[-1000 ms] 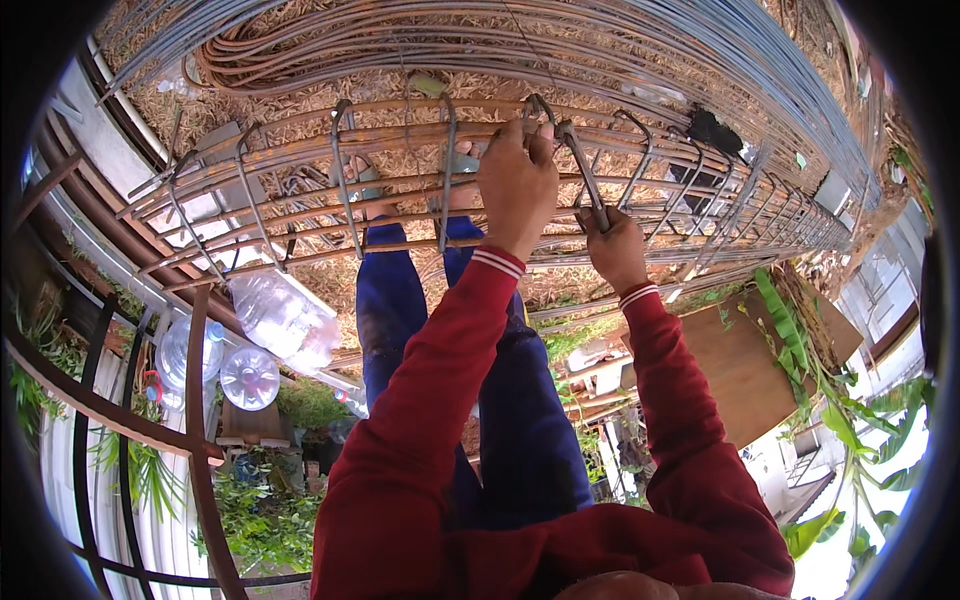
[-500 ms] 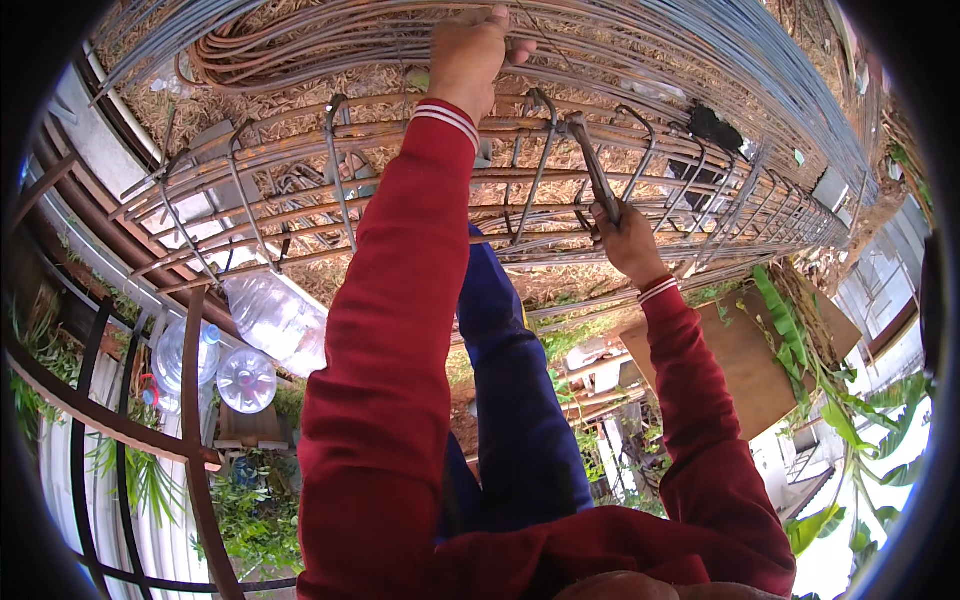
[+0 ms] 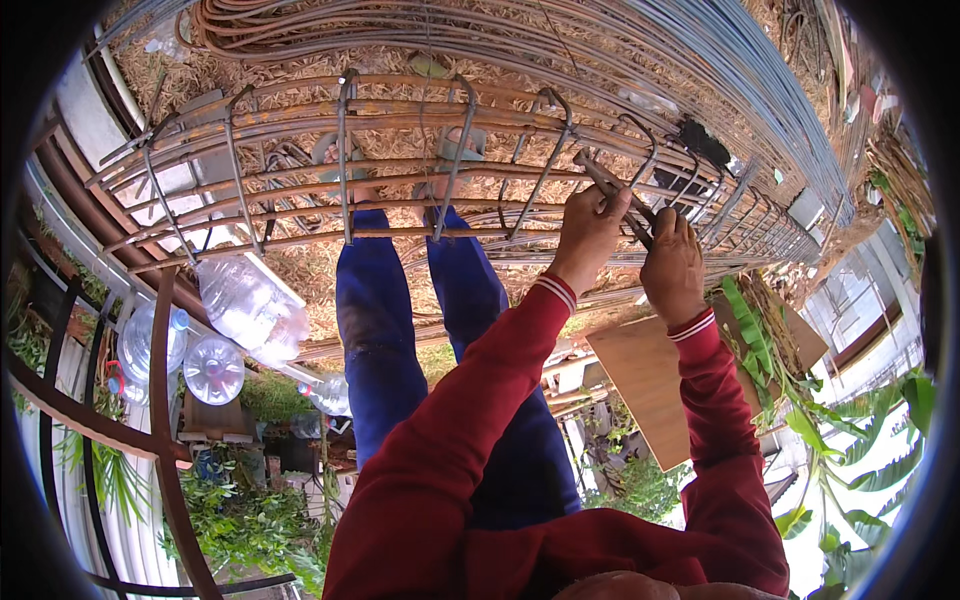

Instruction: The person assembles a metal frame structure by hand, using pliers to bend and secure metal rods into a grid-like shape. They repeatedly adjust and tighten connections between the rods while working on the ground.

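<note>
Rebar cage [image 3: 420, 170] lay just ahead of the hands, long axis running left to right, its stirrups [image 3: 455, 160] crossing the bars. Left hand [image 3: 590, 235] was closed on a bar at a stirrup joint; right hand [image 3: 672, 265], touching it on the right, gripped pliers [image 3: 612, 188] angled up-left onto that joint. Both hands equally near. Wire coils [image 3: 560, 50] lay beyond; plastic bottles [image 3: 250, 305] sat lower left; a wooden board [image 3: 650, 380] under the right wrist.

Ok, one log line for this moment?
left hand: on pliers | right hand: gripping pliers | pliers: at rebar cage | bottles: lower left
</note>
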A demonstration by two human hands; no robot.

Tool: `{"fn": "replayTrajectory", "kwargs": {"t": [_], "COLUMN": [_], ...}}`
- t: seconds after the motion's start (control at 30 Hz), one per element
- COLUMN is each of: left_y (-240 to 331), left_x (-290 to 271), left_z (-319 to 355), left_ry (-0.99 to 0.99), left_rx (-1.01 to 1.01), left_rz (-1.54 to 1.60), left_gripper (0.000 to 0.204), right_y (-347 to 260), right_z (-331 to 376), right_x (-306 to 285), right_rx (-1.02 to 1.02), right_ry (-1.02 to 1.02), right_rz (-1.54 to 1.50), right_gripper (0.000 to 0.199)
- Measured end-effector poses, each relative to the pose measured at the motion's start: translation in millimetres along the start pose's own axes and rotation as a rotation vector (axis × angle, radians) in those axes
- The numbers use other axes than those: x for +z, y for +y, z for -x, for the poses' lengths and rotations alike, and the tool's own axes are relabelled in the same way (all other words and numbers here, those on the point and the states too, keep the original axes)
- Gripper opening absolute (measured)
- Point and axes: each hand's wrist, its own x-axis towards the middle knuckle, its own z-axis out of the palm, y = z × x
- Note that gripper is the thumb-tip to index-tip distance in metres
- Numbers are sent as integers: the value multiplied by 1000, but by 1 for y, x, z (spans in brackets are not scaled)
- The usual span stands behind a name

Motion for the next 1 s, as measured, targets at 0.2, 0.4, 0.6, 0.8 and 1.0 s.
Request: {"fn": "replayTrajectory", "kwargs": {"t": [0.2,0.4,0.6,0.8,1.0], "left_y": [-7,-7,2,7,9], "left_x": [-7,-21,-17,-16,-20], "left_z": [-11,-13,-9,-12,-12], "left_ry": [-53,-70,0,29,64], "left_rx": [-93,-68,-13,7,51], "left_rz": [170,177,96,-20,-208], "left_gripper": [31,33,30,29,27], "right_y": [-14,-29,-36,-34,-44], "right_z": [-4,-4,-4,-3,4], "right_x": [5,15,17,18,26], "right_rx": [71,131,186,219,250], "right_ry": [38,78,75,30,14], "right_rz": [276,244,170,41,-4], "right_gripper": [18,36,39,41,35]}}
